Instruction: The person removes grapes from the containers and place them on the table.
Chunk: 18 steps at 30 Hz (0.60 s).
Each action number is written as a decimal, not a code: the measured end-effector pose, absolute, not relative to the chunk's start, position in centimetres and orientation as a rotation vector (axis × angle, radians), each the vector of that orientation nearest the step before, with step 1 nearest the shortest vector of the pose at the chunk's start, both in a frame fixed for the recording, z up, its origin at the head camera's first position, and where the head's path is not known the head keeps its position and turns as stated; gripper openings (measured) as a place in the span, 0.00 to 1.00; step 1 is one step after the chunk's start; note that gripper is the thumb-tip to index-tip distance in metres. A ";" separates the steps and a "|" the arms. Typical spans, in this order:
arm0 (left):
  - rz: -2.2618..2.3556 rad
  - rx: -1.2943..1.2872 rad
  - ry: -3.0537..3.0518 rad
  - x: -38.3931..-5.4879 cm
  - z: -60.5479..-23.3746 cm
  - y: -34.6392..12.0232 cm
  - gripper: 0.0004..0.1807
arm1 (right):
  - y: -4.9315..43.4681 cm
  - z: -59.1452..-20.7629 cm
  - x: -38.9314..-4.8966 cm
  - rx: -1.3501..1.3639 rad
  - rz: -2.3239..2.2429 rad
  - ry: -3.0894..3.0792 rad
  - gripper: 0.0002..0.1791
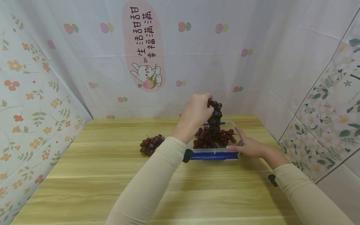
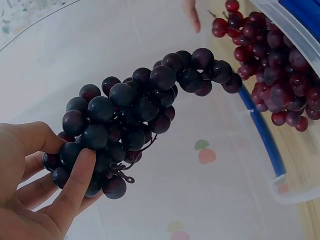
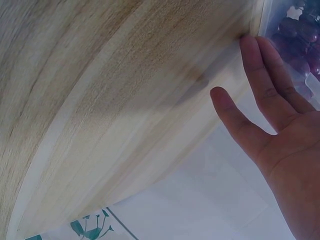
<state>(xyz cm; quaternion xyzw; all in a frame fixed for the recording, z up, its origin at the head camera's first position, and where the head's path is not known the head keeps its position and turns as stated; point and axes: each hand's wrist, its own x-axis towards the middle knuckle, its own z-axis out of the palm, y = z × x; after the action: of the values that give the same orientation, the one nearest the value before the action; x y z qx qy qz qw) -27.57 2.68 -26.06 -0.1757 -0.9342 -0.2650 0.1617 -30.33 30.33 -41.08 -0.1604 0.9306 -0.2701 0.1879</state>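
Observation:
My left hand [image 1: 197,110] grips the upper end of a bunch of dark purple grapes [image 1: 215,116]. The bunch hangs over a clear plastic box [image 1: 203,151] with blue side clips, its lower end overlapping the red grapes [image 1: 203,141] inside in the head view. In the left wrist view, thumb and fingers [image 2: 75,187] pinch that bunch, and a thin brown stem shows below. My right hand [image 1: 250,147] is at the box's right side, fingers extended; in the right wrist view the fingertips [image 3: 250,45] are right at its wall.
Left of the box, another bunch of dark red grapes [image 1: 152,143] lies on the wooden table [image 1: 112,175], partly hidden by my left sleeve. A white printed curtain [image 1: 197,62] hangs behind the table, with patterned sheets on both sides.

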 end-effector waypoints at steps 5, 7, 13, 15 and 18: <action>-0.882 -0.454 -2.622 -27.1 -25.9 2.0 0.14 | 30.4 -41.2 -30.3 -0.468 -0.757 2.626 0.70; -0.927 -0.428 -2.617 -26.8 -25.9 1.8 0.15 | 30.5 -41.2 -30.4 -0.472 -0.758 2.630 0.70; -1.018 -0.358 -2.546 -25.9 -26.5 0.6 0.17 | 30.5 -41.3 -30.5 -0.453 -0.768 2.626 0.70; -1.018 -0.346 -2.502 -25.7 -26.7 0.1 0.16 | 30.5 -41.2 -30.5 -0.452 -0.767 2.625 0.70; -1.034 -0.336 -2.458 -25.2 -27.1 -0.6 0.14 | 30.5 -41.1 -30.4 -0.446 -0.761 2.628 0.70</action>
<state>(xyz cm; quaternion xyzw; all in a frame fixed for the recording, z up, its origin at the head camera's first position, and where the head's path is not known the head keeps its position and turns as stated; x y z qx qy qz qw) -25.19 -0.57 -27.09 -0.1219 -0.8910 -0.3748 0.2253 -30.40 30.49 -41.14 -0.1582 0.9319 -0.2698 0.1838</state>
